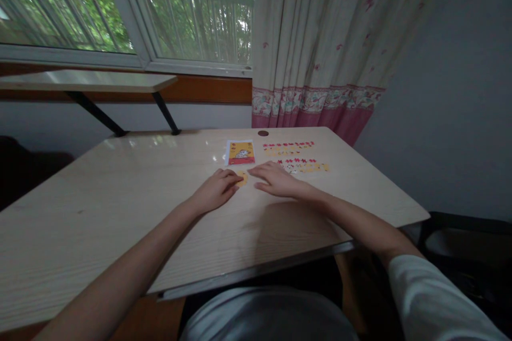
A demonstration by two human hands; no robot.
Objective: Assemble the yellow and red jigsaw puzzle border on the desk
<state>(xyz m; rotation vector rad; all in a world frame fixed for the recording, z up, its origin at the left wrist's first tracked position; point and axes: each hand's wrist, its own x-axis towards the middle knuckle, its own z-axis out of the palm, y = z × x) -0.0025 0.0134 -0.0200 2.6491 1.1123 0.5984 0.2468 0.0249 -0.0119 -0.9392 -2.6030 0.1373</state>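
Between my two hands, a small patch of yellow jigsaw puzzle pieces [242, 178] lies flat on the table. My left hand [216, 190] is at its left edge, fingertips closed on a yellow puzzle piece that they partly cover. To the right of the patch, my right hand [276, 180] hovers low over the tabletop, its thumb and fingers apart with nothing visible between them. Just beyond the hands lies a picture card [241, 153] with a white animal on yellow and red. Rows of loose puzzle pieces [298, 161], red, yellow and white, are spread behind my right hand, which hides some.
The pale wooden table [120, 208] has a round brown cable cover [263, 133] at its back edge. A raised shelf [88, 81] on black supports stands at the back left. A curtain [312, 53] hangs behind, and a dark chair [464, 245] stands at the right.
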